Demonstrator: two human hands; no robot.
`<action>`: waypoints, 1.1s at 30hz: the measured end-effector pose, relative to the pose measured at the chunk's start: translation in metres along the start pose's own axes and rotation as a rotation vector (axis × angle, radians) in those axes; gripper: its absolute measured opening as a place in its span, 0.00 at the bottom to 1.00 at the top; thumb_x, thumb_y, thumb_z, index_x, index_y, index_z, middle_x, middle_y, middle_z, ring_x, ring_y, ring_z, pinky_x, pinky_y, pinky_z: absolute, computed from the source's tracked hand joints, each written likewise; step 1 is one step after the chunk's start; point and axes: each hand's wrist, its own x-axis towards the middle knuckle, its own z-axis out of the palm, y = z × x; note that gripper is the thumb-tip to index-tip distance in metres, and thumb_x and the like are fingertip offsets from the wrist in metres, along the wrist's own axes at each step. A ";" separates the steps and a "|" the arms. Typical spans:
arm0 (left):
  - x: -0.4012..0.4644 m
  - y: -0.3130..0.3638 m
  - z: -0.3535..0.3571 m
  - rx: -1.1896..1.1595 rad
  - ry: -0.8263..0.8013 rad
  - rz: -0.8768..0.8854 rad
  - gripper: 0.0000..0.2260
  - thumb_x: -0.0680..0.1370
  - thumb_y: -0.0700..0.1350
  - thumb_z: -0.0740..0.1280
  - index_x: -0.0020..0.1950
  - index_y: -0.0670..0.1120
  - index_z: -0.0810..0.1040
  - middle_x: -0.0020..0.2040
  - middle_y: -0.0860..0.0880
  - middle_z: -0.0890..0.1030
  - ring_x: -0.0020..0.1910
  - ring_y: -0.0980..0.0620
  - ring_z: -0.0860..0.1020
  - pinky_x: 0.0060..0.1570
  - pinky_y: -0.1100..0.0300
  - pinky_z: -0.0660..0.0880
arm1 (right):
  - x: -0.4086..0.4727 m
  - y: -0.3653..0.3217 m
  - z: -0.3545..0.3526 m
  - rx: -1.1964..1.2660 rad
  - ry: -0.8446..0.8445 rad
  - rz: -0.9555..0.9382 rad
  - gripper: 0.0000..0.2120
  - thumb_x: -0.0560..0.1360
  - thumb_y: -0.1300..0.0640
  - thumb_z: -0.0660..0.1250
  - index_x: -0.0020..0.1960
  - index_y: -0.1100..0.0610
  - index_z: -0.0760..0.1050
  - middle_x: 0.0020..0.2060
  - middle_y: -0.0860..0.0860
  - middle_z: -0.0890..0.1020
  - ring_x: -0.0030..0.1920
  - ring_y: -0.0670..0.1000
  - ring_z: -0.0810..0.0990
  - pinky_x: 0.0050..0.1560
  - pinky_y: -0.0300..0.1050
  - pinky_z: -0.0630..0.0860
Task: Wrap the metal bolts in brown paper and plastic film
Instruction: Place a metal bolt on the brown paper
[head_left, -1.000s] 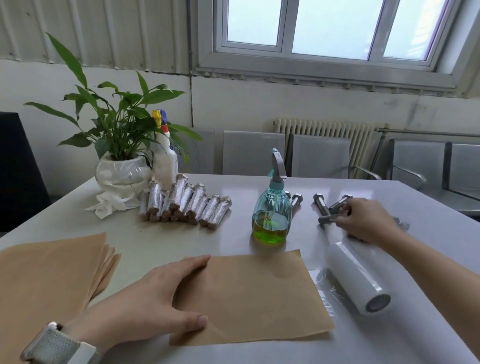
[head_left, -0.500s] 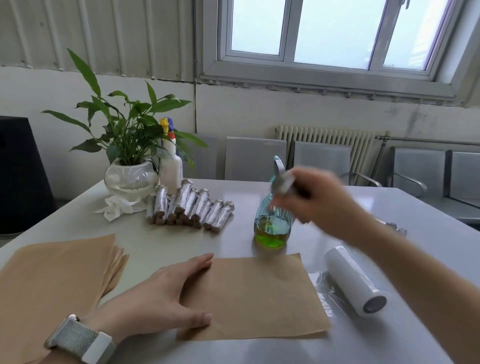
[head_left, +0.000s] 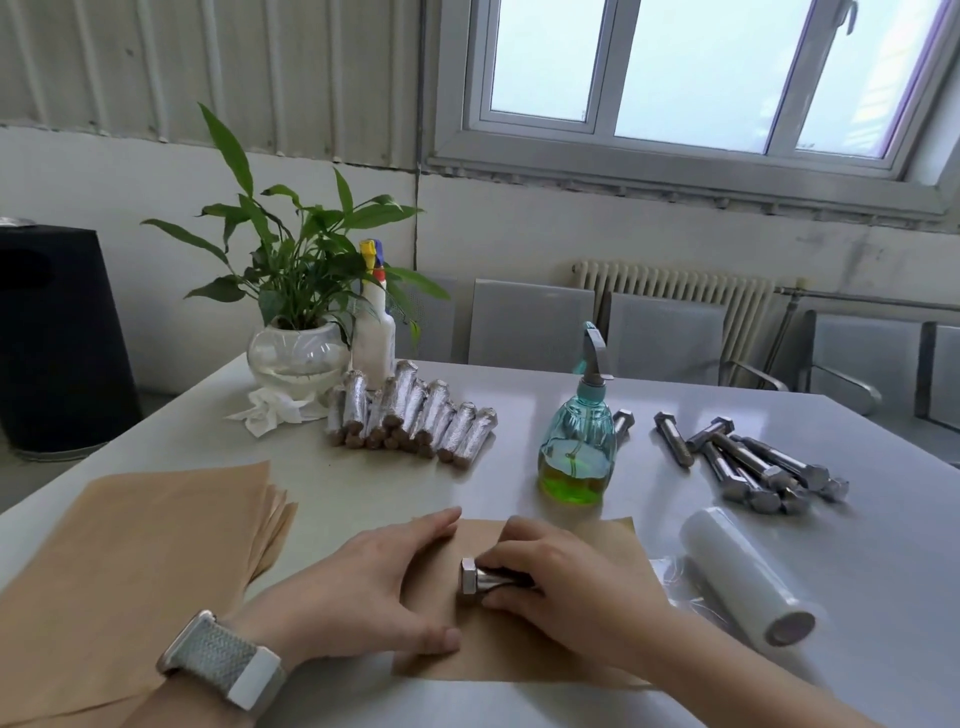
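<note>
A: Bolt (head_left: 475, 577) first – where's it at?

B: On the single brown sheet (head_left: 519, 649), near front edge of the table (head_left: 519, 415), lying on its side w/ hex head pointing left. Going left to right then: black bin (head_left: 57, 338) far left on the floor. Stack of brown paper (head_left: 130, 545) front left, edges fanned a bit.

A: Left hand?

B: Left hand (head_left: 358, 587) flat on the sheet's left part, fingers straight and close together, thumb stretched out apart from them, pressing paper down. Watch w/ grey band (head_left: 223, 660) on that wrist.

A: Behind it?

B: Potted plant (head_left: 296, 291) in a glass bowl, crumpled tissue (head_left: 270, 413) at its base, white spray bottle (head_left: 373, 332) just beside. Then a pile of wrapped bolts (head_left: 410, 415), film shiny, brown paper showing at the near ends.

A: Right hand?

B: Right hand (head_left: 566, 592) curled over the bolt's shank, fingertips and thumb pinching it just behind the head. Rest of the shank is hidden under the palm.

A: And further right?

B: Blue-green spray bottle (head_left: 576, 447) w/ green liquid, behind the sheet. One lone bolt just behind it. Loose bare bolts (head_left: 753, 462) heaped right of that. Plastic film roll (head_left: 743, 577) just right of the sheet, loose film end by it.
</note>
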 end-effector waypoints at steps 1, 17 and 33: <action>0.000 0.000 0.000 -0.003 -0.004 -0.002 0.47 0.66 0.61 0.76 0.78 0.62 0.51 0.73 0.67 0.62 0.73 0.67 0.59 0.72 0.68 0.56 | -0.001 0.000 0.002 -0.003 0.007 0.008 0.14 0.78 0.44 0.64 0.62 0.44 0.77 0.52 0.44 0.75 0.54 0.43 0.69 0.50 0.19 0.56; 0.002 -0.007 0.002 -0.039 -0.012 -0.028 0.49 0.61 0.66 0.75 0.77 0.67 0.52 0.73 0.69 0.63 0.72 0.67 0.60 0.74 0.61 0.58 | -0.009 0.006 -0.001 0.067 0.037 0.122 0.14 0.73 0.39 0.70 0.58 0.38 0.79 0.52 0.39 0.77 0.48 0.19 0.63 0.49 0.17 0.56; 0.001 -0.003 0.000 -0.048 -0.023 -0.028 0.48 0.64 0.62 0.77 0.77 0.65 0.52 0.73 0.67 0.63 0.72 0.68 0.60 0.74 0.63 0.57 | -0.009 0.013 0.003 0.017 0.081 0.048 0.13 0.77 0.41 0.66 0.60 0.40 0.79 0.53 0.41 0.78 0.49 0.22 0.62 0.51 0.18 0.55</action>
